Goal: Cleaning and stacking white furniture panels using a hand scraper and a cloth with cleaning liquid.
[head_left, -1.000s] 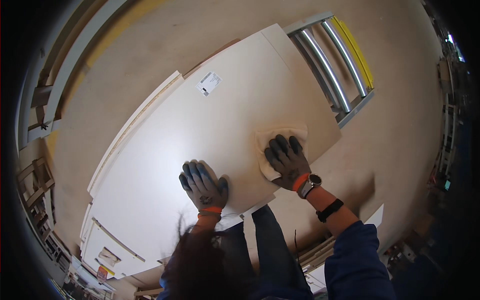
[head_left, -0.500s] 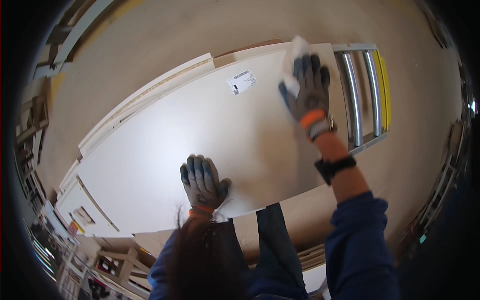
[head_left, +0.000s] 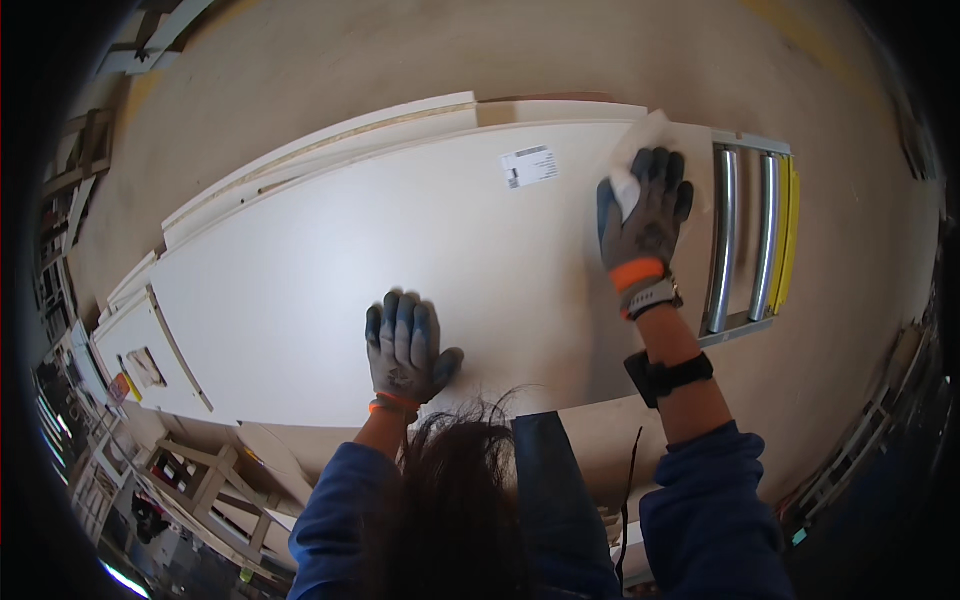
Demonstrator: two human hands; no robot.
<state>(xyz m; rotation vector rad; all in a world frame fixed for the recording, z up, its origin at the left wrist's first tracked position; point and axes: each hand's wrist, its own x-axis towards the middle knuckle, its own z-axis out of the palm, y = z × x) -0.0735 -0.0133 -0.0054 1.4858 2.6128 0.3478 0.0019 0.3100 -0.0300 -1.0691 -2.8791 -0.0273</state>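
Observation:
A long white panel (head_left: 300, 300) lies flat in front of me, with a white printed label (head_left: 530, 167) near its far edge. My left hand (head_left: 402, 345), in a grey glove with dark fingertips and an orange cuff, rests flat on the near half of the panel, holding nothing. Toward the panel's right end, my right hand (head_left: 648, 205), gloved alike, presses a pale cloth (head_left: 625, 192) against the surface. Part of the cloth shows between thumb and forefinger, and another part sticks out past the fingertips to the far edge. The rest is hidden under the palm.
Metal rollers (head_left: 724, 240) in a frame with a yellow end bar (head_left: 786, 235) extend right of the panel. More boards (head_left: 330, 150) show beneath its far side. At the left end lies a smaller white piece (head_left: 130, 350). A wooden rack (head_left: 205, 490) stands lower left.
The view has shifted, so the panel and rollers sit differently in the picture. My right hand has slid the cloth slightly toward me. My left hand stays flat on the panel.

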